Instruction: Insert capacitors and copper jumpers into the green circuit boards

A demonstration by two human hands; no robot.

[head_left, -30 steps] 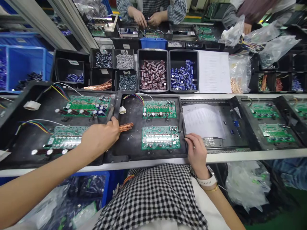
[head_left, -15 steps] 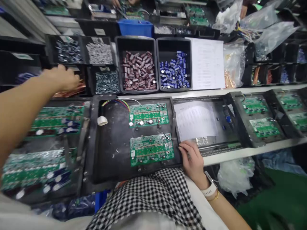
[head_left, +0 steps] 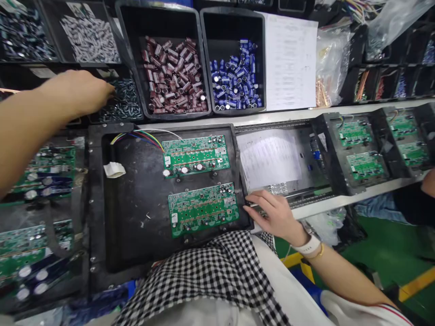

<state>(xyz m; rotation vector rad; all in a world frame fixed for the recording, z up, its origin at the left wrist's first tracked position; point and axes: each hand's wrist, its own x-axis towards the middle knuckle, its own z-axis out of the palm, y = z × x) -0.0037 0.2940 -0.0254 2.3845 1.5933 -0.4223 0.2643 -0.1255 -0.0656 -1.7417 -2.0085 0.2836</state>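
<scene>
My left hand (head_left: 78,93) reaches over a black bin of small dark-bodied parts with leads (head_left: 125,99), its fingertips drawn together at the parts. Whatever they pinch is hidden. At the right wall of a black tray (head_left: 136,244) rests my right hand (head_left: 273,217), thumb and forefinger apart, with nothing visible between them. Two green circuit boards lie in that tray. The upper board (head_left: 197,155) carries coloured wires (head_left: 146,135) and a few round silver-topped capacitors along its lower edge. The lower board (head_left: 204,209), nearer to me, has only small parts on it.
Behind the tray stand bins of brown capacitors (head_left: 176,77) and blue capacitors (head_left: 238,79), beside a printed sheet (head_left: 290,61). A tray with boards (head_left: 37,176) is at left; more boards (head_left: 365,165) are at right. A paper (head_left: 270,158) lies on the conveyor.
My left hand has gone from the bin of copper-coloured parts to the neighbouring bin of dark parts on its right. My right hand stays by the tray wall, its fingers more stretched. The view has shifted.
</scene>
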